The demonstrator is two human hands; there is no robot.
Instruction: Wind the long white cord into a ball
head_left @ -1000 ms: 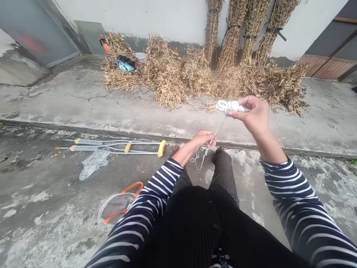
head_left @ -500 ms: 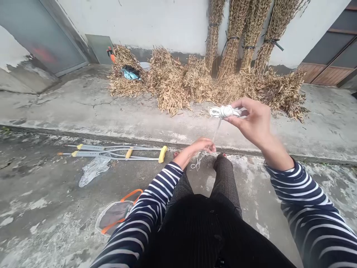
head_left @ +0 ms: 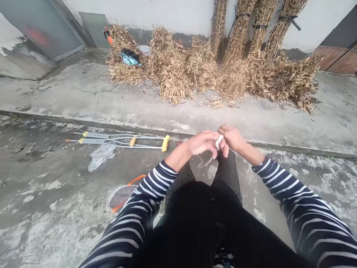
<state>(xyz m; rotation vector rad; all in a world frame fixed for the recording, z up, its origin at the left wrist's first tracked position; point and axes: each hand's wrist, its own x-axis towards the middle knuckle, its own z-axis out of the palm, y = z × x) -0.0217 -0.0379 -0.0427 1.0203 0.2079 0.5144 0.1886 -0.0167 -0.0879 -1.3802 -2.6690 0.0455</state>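
- Right hand (head_left: 232, 139): grip closed on the cord (head_left: 219, 142).
- Left hand (head_left: 200, 143): just left of the cord; cannot tell its grip.
- Crutches (head_left: 133, 141): left of cord.

Just right of the frame's centre, a person's bare right grip (head_left: 231, 140) holds white cord (head_left: 219, 142), the left grip (head_left: 204, 142) close against it, a loose strand (head_left: 209, 161) below. Crutches (head_left: 133, 141) lie left of centre; dried stalks (head_left: 174, 74) line the pale wall (head_left: 167, 15) at the top.
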